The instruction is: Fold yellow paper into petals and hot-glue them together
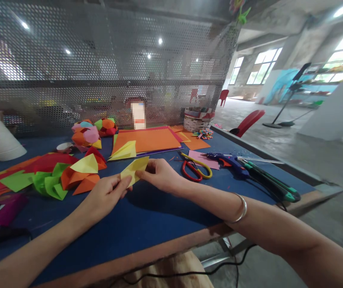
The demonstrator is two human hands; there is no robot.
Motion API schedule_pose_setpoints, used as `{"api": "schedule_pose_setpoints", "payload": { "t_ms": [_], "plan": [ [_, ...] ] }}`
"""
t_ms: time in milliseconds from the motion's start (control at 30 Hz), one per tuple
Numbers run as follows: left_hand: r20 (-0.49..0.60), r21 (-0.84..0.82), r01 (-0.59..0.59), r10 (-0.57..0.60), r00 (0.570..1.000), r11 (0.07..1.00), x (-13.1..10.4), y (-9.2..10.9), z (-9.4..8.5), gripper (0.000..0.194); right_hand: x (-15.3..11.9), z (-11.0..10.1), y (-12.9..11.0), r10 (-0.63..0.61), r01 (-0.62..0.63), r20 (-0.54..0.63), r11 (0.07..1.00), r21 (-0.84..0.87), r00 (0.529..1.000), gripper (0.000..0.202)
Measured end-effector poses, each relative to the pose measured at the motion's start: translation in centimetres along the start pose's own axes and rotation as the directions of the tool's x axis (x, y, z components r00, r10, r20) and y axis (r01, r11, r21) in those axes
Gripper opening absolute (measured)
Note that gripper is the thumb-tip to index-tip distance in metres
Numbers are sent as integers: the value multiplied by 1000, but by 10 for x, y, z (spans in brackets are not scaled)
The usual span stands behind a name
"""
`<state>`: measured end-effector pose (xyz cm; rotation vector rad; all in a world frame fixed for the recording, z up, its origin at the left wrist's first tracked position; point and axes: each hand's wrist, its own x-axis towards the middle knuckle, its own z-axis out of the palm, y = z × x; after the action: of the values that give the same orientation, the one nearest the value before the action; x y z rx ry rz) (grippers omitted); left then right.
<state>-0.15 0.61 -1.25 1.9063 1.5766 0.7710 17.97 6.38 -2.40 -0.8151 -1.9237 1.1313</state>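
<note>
yellow paper (pixel 134 171) pinched between both hands (pixel 110 194); risk: creasing skewed if fingertips pull unevenly.

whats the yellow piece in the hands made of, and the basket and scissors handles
Yellow piece: matte paper, going by its thin edges. Basket: matte weave, perhaps paper or wicker, knobbly surface. Scissors handles: smooth, probably plastic, given their bright, even colours.

Matt, smooth yellow paper (pixel 134 168); shiny metal bangle (pixel 242 208); woven-looking basket (pixel 194 120).
</note>
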Motion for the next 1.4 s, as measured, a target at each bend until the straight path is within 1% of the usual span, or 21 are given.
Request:
{"api": "schedule_pose_setpoints", "payload": {
  "t_ms": [67,133,233,333,433,533,733,933,1100,1200,1300,1400],
  "plan": [
    [16,-29,-28,28,999,999,1,0,-1,42,-2,2,-1,-20,17,59,998,55,998,19],
    [24,-43,-50,51,998,998,-1,2,-1,39,-3,4,-3,-49,43,82,996,74,995,19],
    [29,-41,-53,54,998,998,-4,7,0,36,-4,6,-4,-73,72,6,997,24,997,15],
    [39,-24,-68,69,997,997,-7,10,1,33,-3,5,-5,-65,64,-55,998,-25,996,15],
    [31,7,-86,86,996,996,-7,11,2,32,-3,4,-6,-67,63,-62,996,-55,996,20],
    [15,38,-102,102,995,994,-5,10,2,29,-4,4,-5,-84,80,-67,995,-61,994,20],
    [56,42,-111,109,993,993,-3,8,0,31,-6,3,-8,-127,124,-68,991,-51,990,21],
    [46,66,-112,109,993,991,-6,7,0,25,-5,4,-8,-130,128,-84,991,-27,988,23],
    [33,115,-163,161,986,980,-7,11,2,26,-8,4,-11,-154,153,-109,988,-18,982,21],
    [35,159,-188,185,982,969,-7,12,4,28,-11,4,-18,-158,150,-124,986,-74,980,19],
    [16,116,-157,157,988,981,-7,11,4,28,-12,4,-21,-172,159,-123,981,-111,977,21],
    [-45,31,-76,77,996,997,-8,12,3,35,-11,5,-18,-127,113,-103,985,-131,987,15]
  ]
}}
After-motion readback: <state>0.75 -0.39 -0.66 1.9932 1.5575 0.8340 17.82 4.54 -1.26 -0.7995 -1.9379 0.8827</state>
